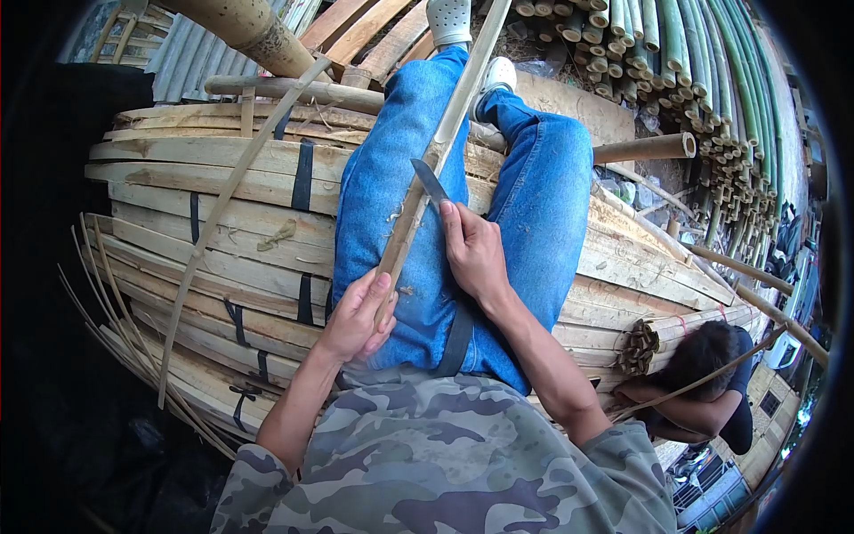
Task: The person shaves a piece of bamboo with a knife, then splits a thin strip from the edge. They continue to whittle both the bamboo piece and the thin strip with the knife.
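A long split bamboo strip runs from my lap up between my legs, its near end in my left hand. The fingers of that hand are wrapped round it. My right hand is closed on a knife, whose handle is hidden in the fist. The dark blade lies across the strip a little above my left hand, touching or very close to it. Pale shavings cling to my jeans beside the strip.
I sit on strapped bundles of split bamboo. A loose strip slants across them at left. A thick bamboo pole rises at upper left. Green bamboo poles are stacked at upper right. Another person bends over at lower right.
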`<state>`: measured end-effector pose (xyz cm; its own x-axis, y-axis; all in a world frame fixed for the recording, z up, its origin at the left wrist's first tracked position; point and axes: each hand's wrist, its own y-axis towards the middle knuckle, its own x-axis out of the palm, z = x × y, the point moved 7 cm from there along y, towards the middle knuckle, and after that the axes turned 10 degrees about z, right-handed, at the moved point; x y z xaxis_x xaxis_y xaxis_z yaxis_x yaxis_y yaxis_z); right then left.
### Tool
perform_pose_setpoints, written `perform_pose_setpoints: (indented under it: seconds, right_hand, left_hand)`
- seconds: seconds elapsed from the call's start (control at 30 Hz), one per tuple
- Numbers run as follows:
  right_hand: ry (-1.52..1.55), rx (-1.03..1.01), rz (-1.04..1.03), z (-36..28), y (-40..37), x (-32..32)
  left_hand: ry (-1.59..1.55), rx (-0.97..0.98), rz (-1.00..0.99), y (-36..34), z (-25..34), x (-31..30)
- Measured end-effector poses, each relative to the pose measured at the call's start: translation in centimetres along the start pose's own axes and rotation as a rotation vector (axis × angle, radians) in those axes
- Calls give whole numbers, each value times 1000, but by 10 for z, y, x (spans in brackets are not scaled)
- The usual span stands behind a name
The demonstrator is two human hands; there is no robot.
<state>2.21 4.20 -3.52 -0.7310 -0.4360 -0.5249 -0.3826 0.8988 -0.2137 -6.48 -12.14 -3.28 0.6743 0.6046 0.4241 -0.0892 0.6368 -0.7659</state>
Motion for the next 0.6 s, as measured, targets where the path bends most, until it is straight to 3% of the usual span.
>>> perform_pose_setpoints:
  seconds: [0.2, 0.3, 0.4, 0.6]
  right_hand:
    - [47, -30, -16, -9, 3, -6]
    - [46, -75, 122, -15, 48, -12]
    - [23, -123, 117, -19, 73, -10]
    - [29, 9, 18, -2, -4, -3]
  left_hand:
    - [2, 14, -16, -1, 1, 1]
    - [-22, 1, -38, 1, 0, -1]
    - [-27, -3, -43, 0, 2, 0]
    - [-79, 6, -16, 2, 1, 0]
